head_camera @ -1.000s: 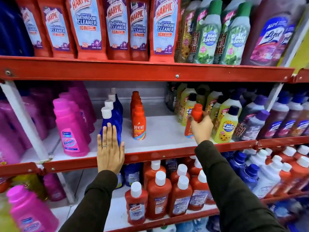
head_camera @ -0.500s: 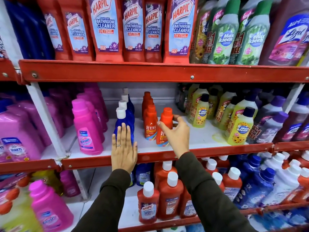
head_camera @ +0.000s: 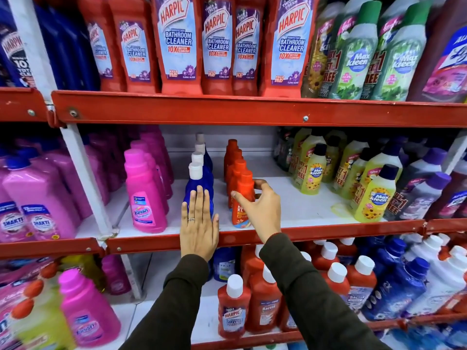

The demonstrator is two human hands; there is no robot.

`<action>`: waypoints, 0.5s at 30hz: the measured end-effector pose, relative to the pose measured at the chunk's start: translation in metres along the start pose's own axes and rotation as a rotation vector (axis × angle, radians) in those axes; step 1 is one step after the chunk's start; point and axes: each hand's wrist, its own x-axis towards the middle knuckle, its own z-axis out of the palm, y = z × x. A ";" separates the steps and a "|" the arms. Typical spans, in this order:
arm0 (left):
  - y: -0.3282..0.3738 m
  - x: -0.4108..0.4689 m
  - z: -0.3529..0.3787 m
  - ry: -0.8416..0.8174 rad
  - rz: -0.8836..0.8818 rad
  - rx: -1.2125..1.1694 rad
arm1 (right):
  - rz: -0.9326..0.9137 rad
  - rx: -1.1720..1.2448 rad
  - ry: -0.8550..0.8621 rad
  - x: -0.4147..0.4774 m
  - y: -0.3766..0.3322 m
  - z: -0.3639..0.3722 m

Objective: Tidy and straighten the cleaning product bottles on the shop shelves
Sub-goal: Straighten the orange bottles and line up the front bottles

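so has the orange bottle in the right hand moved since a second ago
Yes. The orange Revive bottle in the right hand has gone left along the middle shelf, from beside the yellow Max Kleen bottles to the front of the orange row.

Bright even light, blurred warped edges

You have a single view, from the camera on your head, facing the shop shelves straight on from close range and tilted slightly down. The middle shelf's red front rail (head_camera: 252,236) runs across its centre; your forearms enter from the bottom edge.
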 end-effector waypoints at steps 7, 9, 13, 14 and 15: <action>0.002 -0.001 -0.002 -0.027 0.005 0.011 | 0.008 0.003 -0.037 -0.003 0.006 0.002; 0.006 -0.001 -0.007 -0.026 -0.016 -0.014 | 0.034 0.106 -0.075 -0.005 0.008 0.002; 0.027 0.006 -0.023 -0.068 0.007 -0.398 | 0.205 0.418 -0.073 -0.008 0.014 -0.003; 0.034 0.007 -0.026 -0.096 0.009 -0.551 | 0.248 0.461 -0.084 -0.008 0.016 -0.005; 0.041 0.007 -0.029 -0.123 -0.002 -0.684 | 0.290 0.501 -0.109 -0.009 0.017 -0.006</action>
